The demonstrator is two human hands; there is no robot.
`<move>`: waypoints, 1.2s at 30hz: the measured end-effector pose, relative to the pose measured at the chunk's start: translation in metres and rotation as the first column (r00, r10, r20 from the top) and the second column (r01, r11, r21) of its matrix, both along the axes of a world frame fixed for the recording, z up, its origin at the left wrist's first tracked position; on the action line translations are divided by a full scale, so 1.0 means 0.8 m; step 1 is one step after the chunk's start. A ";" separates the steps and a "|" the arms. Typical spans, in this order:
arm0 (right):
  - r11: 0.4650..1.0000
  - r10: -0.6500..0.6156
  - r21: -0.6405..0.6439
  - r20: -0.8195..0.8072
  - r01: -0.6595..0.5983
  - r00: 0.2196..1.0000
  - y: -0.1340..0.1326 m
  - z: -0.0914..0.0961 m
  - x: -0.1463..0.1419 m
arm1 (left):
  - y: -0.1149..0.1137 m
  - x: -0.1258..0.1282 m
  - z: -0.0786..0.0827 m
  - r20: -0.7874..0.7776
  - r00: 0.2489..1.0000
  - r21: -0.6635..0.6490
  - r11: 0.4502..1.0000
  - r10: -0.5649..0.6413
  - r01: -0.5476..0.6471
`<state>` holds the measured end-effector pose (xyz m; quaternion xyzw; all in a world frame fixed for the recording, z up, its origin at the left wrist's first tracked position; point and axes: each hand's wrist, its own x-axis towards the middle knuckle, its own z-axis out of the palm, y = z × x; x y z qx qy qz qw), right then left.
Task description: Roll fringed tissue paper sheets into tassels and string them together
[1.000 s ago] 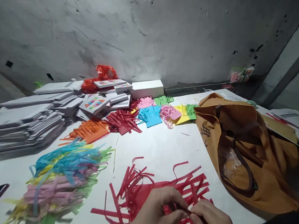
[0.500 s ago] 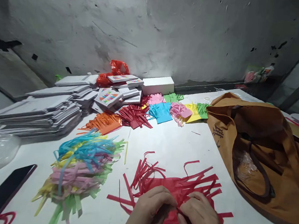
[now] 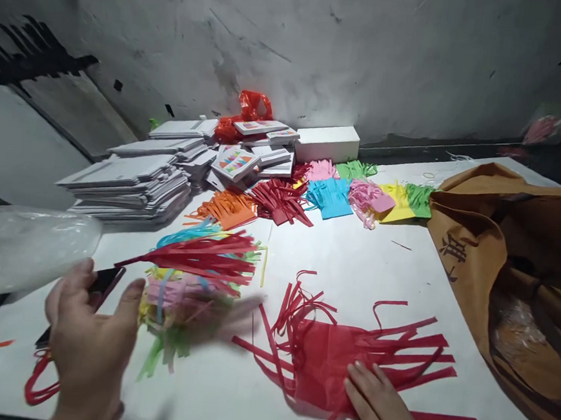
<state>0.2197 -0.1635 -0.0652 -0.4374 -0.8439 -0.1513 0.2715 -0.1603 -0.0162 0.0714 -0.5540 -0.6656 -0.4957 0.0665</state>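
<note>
My right hand (image 3: 381, 412) lies flat, fingers stretched out, on the near edge of a pile of red fringed paper (image 3: 347, 354) on the white table (image 3: 353, 267). My left hand (image 3: 88, 340) is raised at the lower left with fingers and thumb apart and nothing in it. Just right of it a red fringed piece (image 3: 204, 256) lies across the top of a heap of mixed-colour fringed papers (image 3: 181, 293). The near side of that heap is smeared by motion.
A brown cloth bag (image 3: 514, 254) fills the right side. Stacks of flat white boxes (image 3: 132, 182), a white box (image 3: 327, 142) and coloured fringed papers (image 3: 330, 198) line the back. A clear plastic bag (image 3: 20, 248), a dark phone (image 3: 104, 280) and a red loop (image 3: 36, 385) lie left.
Both hands were pinching a red piece together at the red pile. The left hand has swung left and opened; a red piece now lies on the mixed heap. The view has turned left.
</note>
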 end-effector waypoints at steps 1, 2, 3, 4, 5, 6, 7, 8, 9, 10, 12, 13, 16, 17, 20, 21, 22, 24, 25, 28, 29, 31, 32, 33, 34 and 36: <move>1.000 0.002 0.016 0.023 -0.003 1.000 0.001 -0.003 -0.002 | -0.009 0.011 -0.009 -0.127 0.991 0.048 0.998 -0.027 0.033; 1.000 -0.001 0.018 0.028 0.000 1.000 0.001 -0.005 -0.003 | -0.021 0.029 -0.022 -0.239 0.960 0.061 0.985 -0.144 0.163; 1.000 -0.008 0.008 0.021 0.008 1.000 0.001 -0.007 -0.005 | -0.034 0.052 -0.037 -0.310 0.868 -0.027 0.916 -0.388 0.400; 0.999 -0.025 -0.020 0.006 0.025 1.000 0.001 -0.008 -0.007 | -0.048 0.079 -0.053 -0.342 0.705 -0.147 0.776 -0.621 0.613; 0.997 -0.049 -0.058 -0.013 0.049 0.999 0.001 -0.010 -0.008 | -0.061 0.106 -0.070 -0.351 0.511 -0.275 0.607 -0.785 0.745; 0.992 -0.075 -0.103 -0.028 0.072 0.997 0.000 -0.011 -0.008 | -0.073 0.131 -0.087 -0.345 0.339 -0.388 0.462 -0.875 0.798; 0.985 -0.101 -0.143 -0.039 0.094 0.994 -0.001 -0.014 -0.006 | -0.083 0.153 -0.102 -0.310 0.226 -0.465 0.355 -0.923 0.811; 0.979 -0.121 -0.169 -0.047 0.111 0.992 -0.002 -0.017 -0.001 | -0.090 0.170 -0.116 -0.274 0.204 -0.509 0.322 -0.940 0.798; 0.977 -0.139 -0.173 -0.052 0.128 0.989 -0.004 -0.021 0.008 | -0.094 0.182 -0.127 -0.262 0.203 -0.531 0.317 -0.943 0.786; 0.976 -0.160 -0.158 -0.055 0.150 0.986 -0.007 -0.026 0.020 | -0.097 0.189 -0.135 -0.248 0.223 -0.544 0.326 -0.943 0.773; 0.964 -0.253 -0.104 -0.055 0.246 0.966 -0.019 -0.033 0.053 | -0.097 0.192 -0.146 -0.233 0.272 -0.538 0.357 -0.934 0.764; 0.936 -0.347 -0.089 -0.060 0.342 0.936 -0.027 -0.034 0.071 | -0.097 0.191 -0.148 -0.223 0.292 -0.524 0.367 -0.930 0.768; 0.734 -0.676 -0.028 -0.134 0.679 0.725 -0.052 -0.028 0.110 | -0.096 0.189 -0.152 -0.201 0.354 -0.458 0.407 -0.913 0.790; 0.694 -0.709 0.004 -0.172 0.720 0.684 -0.057 -0.022 0.112 | -0.097 0.191 -0.152 -0.191 0.375 -0.435 0.421 -0.907 0.796; 0.874 -0.472 0.039 -0.179 0.485 0.864 -0.053 -0.004 0.078 | -0.101 0.199 -0.152 -0.146 0.418 -0.386 0.441 -0.897 0.811; 0.944 -0.330 -0.021 -0.132 0.331 0.934 -0.045 0.001 0.057 | -0.103 0.201 -0.152 -0.135 0.426 -0.374 0.444 -0.894 0.814; 0.984 -0.158 0.067 -0.108 0.166 0.981 -0.036 0.003 0.036 | -0.105 0.202 -0.152 -0.133 0.429 -0.359 0.447 -0.894 0.819; 0.996 -0.077 -0.054 0.017 0.077 0.997 -0.017 0.003 0.000 | -0.110 0.201 -0.152 -0.152 0.405 -0.343 0.433 -0.901 0.834; 0.998 -0.045 -0.046 0.020 0.046 0.999 -0.010 0.001 -0.012 | -0.113 0.199 -0.152 -0.166 0.381 -0.348 0.416 -0.910 0.840; 0.997 0.015 -0.077 0.020 -0.014 1.000 -0.003 -0.007 -0.018 | -0.119 0.191 -0.157 -0.198 0.277 -0.412 0.336 -0.940 0.847; 0.995 0.039 -0.095 0.022 -0.037 0.999 -0.005 -0.008 -0.012 | -0.119 0.188 -0.158 -0.204 0.253 -0.430 0.318 -0.946 0.845; 0.988 0.095 -0.121 0.021 -0.092 0.995 -0.010 -0.008 0.001 | -0.116 0.185 -0.159 -0.208 0.251 -0.429 0.319 -0.945 0.845; 0.986 0.105 -0.133 0.006 -0.104 0.994 -0.011 -0.006 0.007 | -0.113 0.184 -0.157 -0.200 0.266 -0.423 0.328 -0.943 0.845; 0.984 0.095 -0.149 -0.022 -0.097 0.995 -0.011 -0.005 0.012 | -0.109 0.184 -0.155 -0.180 0.291 -0.425 0.341 -0.940 0.839; 0.982 0.065 -0.171 -0.063 -0.075 0.996 -0.009 -0.002 0.015 | -0.105 0.185 -0.151 -0.154 0.323 -0.443 0.357 -0.934 0.823; 0.977 -0.049 -0.213 -0.165 0.013 0.985 0.000 0.001 0.015 | -0.095 0.187 -0.142 -0.132 0.387 -0.513 0.397 -0.913 0.762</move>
